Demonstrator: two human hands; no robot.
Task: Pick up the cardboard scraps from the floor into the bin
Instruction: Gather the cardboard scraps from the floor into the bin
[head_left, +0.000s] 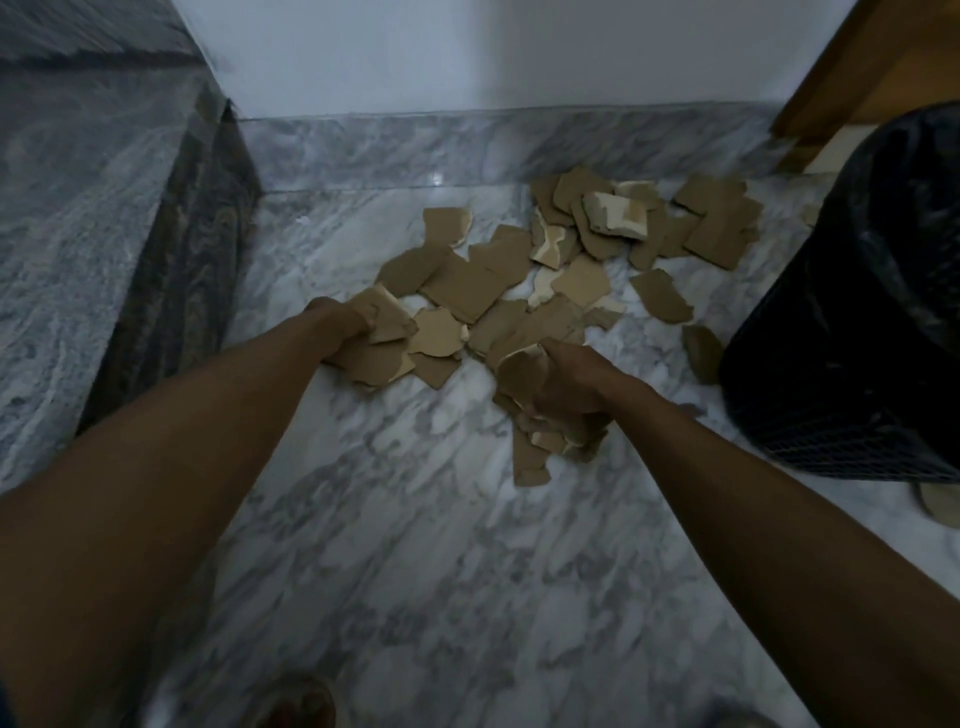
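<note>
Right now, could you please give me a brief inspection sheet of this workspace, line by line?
Surface: grey-veined marble floor, bare in the foreground.
Job's things: many torn cardboard scraps are spread across the floor from the middle toward the far wall; the black mesh bin, lined with a dark bag, stands upright at the right.
Clutter: a lone scrap lies beside the bin's base.
Grippers: left hand grips scraps at the pile's left edge; right hand holds a bunch of scraps.
Cables: nothing seen.
Surroundings: white wall with a marble skirting behind, a marble ledge at left, a wooden door frame at upper right.
</note>
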